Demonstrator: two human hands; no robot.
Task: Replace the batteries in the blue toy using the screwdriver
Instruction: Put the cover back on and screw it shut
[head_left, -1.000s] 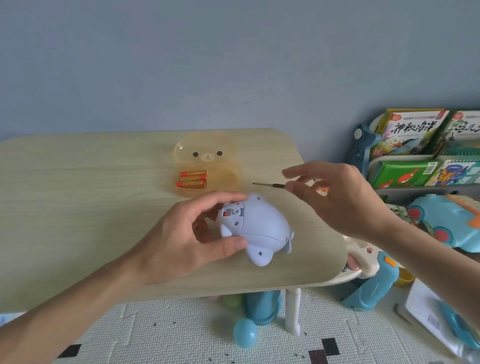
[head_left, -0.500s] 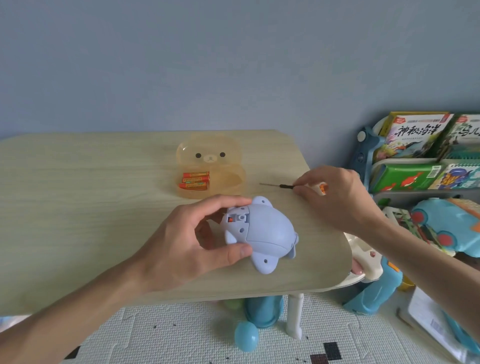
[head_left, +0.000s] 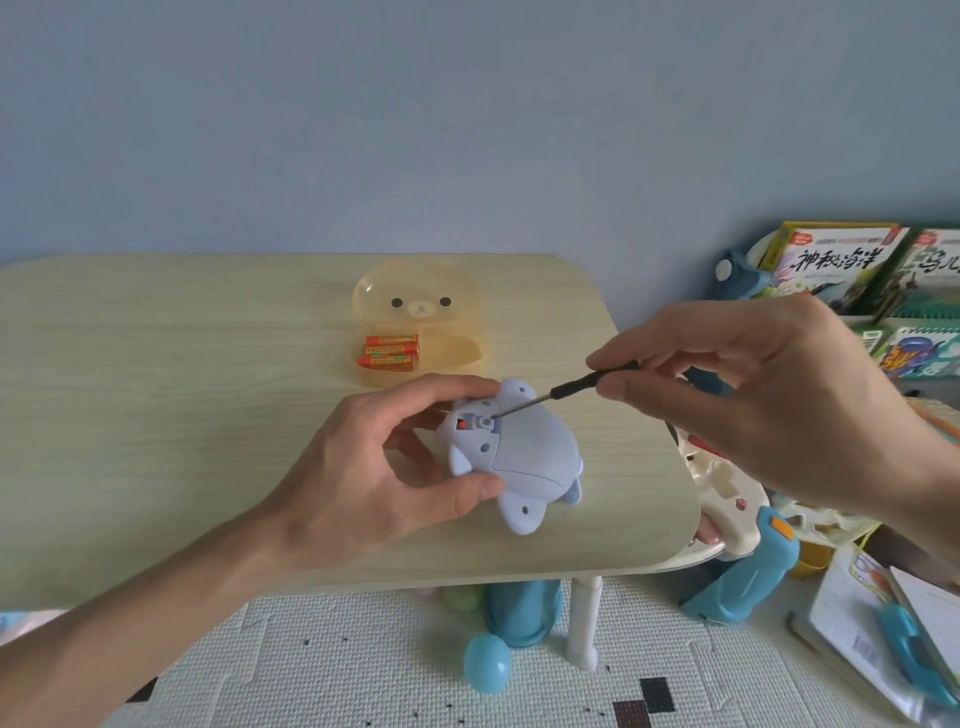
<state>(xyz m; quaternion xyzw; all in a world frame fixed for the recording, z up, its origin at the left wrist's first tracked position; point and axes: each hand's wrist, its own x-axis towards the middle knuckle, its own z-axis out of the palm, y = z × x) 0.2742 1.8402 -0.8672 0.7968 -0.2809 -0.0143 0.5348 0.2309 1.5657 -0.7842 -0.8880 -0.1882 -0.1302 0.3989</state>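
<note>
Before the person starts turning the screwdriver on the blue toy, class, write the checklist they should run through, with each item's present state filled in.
1. Blue toy held steady: ok, the left hand grips it by thumb and fingers over the table.
2. Screwdriver in a firm pinch: ok, the right hand holds its black handle.
3. Tip at the screw post: ok, it meets the grey post on the toy's underside.
4. Tip seated in the screw head: cannot tell, too small.
5. New batteries ready: ok, they lie in the open bear case.
6. Fingers clear of the tip: ok.
</note>
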